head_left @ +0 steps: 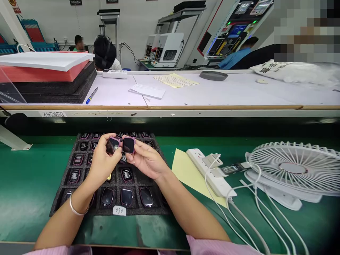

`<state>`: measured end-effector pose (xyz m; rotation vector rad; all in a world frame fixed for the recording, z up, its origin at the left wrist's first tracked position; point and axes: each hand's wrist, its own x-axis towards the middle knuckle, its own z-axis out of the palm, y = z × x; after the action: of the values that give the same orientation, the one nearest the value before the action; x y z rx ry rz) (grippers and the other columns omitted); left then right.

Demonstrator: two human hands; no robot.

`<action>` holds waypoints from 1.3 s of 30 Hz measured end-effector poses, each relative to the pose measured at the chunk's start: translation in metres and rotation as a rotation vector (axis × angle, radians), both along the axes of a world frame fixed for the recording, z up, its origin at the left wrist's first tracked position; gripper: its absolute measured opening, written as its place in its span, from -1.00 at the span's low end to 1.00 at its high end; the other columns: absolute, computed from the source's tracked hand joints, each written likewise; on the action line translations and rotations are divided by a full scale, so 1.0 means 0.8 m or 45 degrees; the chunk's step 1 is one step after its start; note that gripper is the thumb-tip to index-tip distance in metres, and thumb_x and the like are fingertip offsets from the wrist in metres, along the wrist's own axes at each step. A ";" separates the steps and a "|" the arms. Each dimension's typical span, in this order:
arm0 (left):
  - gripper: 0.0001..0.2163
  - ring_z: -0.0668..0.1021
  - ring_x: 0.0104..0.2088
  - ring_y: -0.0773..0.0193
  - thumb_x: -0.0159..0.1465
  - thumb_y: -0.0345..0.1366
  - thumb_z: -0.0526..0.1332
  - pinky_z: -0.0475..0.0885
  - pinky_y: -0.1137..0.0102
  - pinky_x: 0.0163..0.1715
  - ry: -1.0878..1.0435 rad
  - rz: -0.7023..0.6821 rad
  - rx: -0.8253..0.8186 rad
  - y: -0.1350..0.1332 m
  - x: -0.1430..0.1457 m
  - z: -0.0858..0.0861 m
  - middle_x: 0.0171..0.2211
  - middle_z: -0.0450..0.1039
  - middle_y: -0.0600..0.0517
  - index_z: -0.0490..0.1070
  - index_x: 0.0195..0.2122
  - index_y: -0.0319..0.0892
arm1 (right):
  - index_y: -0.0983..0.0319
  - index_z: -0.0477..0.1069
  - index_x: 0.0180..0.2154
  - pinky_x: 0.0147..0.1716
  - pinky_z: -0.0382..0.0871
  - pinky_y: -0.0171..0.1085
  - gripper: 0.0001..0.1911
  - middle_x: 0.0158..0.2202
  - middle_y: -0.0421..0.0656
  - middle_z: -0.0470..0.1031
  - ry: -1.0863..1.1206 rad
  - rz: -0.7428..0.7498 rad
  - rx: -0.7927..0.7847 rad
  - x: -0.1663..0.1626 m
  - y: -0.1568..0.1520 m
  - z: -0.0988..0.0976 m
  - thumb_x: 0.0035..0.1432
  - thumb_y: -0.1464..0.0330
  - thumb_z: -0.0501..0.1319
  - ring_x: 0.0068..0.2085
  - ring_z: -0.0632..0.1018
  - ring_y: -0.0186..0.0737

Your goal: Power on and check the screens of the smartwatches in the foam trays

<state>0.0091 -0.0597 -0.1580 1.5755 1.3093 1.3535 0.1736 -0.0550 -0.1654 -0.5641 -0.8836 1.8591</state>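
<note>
2 forearms forward, left hand (102, 161) and right hand (145, 160) side by side, fingers pinched

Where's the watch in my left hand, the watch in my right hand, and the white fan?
left-hand watch (113, 145): head view, on its dark screen.
right-hand watch (128, 145): head view, on its dark screen.
white fan (293, 168): head view, on the grille's centre hub.

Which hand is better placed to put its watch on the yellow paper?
Probably the right hand: its watch is nearer the yellow paper, which lies right of the tray. The left hand would have to cross over.
</note>
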 end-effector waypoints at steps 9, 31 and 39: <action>-0.64 0.60 -0.16 0.19 0.13 -0.28 0.25 0.49 0.34 -0.21 0.043 0.020 0.003 -0.003 0.002 0.000 -0.15 0.54 -0.04 0.37 -0.02 -0.15 | 0.12 0.53 0.01 -0.36 0.32 -0.25 -0.50 -0.22 -0.16 0.53 0.052 0.027 -0.004 -0.002 -0.001 -0.008 -0.01 0.24 0.48 -0.39 0.41 -0.30; -0.66 0.57 -0.25 0.25 0.18 -0.23 0.26 0.47 0.37 -0.25 0.102 0.080 0.090 -0.006 0.006 0.000 -0.18 0.48 0.00 0.34 -0.02 -0.13 | 0.10 0.52 0.02 -0.37 0.37 -0.24 -0.51 -0.11 -0.13 0.55 0.043 0.065 0.079 0.002 -0.003 -0.012 0.03 0.21 0.44 -0.43 0.42 -0.33; -0.67 0.55 -0.30 0.28 0.17 -0.26 0.25 0.45 0.38 -0.28 0.134 0.074 0.119 -0.007 0.006 0.001 -0.23 0.49 0.02 0.35 -0.03 -0.15 | 0.15 0.50 0.03 -0.39 0.37 -0.26 -0.48 -0.19 -0.15 0.56 0.103 0.103 0.083 0.002 -0.002 -0.014 0.01 0.24 0.47 -0.43 0.45 -0.33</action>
<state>0.0141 -0.0649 -0.1570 1.7043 1.3818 1.4018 0.1755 -0.0570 -0.1763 -0.4158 -0.9213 1.9045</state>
